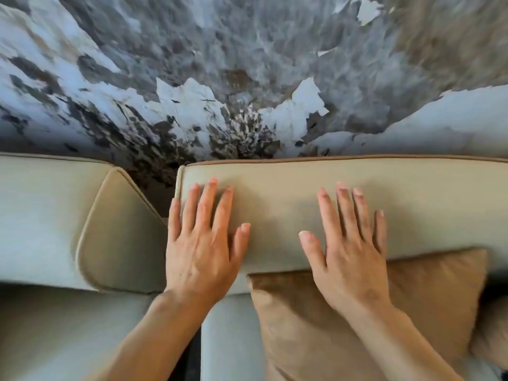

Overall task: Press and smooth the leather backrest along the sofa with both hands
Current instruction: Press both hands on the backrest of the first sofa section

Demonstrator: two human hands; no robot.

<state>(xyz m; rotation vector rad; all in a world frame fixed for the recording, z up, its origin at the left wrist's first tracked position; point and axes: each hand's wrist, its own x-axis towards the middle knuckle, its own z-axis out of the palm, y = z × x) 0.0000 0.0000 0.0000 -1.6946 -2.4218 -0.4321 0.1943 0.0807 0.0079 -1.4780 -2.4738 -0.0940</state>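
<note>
A beige sofa backrest [288, 193] with brown piping runs across the middle of the head view. My left hand [202, 243] lies flat on it near its left end, fingers spread, little finger at the edge. My right hand [349, 248] rests flat on the same backrest further right, fingers spread and pointing away from me, its heel over the top of a brown cushion. Neither hand holds anything.
A brown throw cushion [428, 292] leans against the backrest at the lower right. A second backrest section [49, 210] with a rounded flap [121, 237] sits to the left, across a dark gap. Behind stands a grey and white marble-patterned wall [247, 78]. Seat cushions [55, 331] lie below.
</note>
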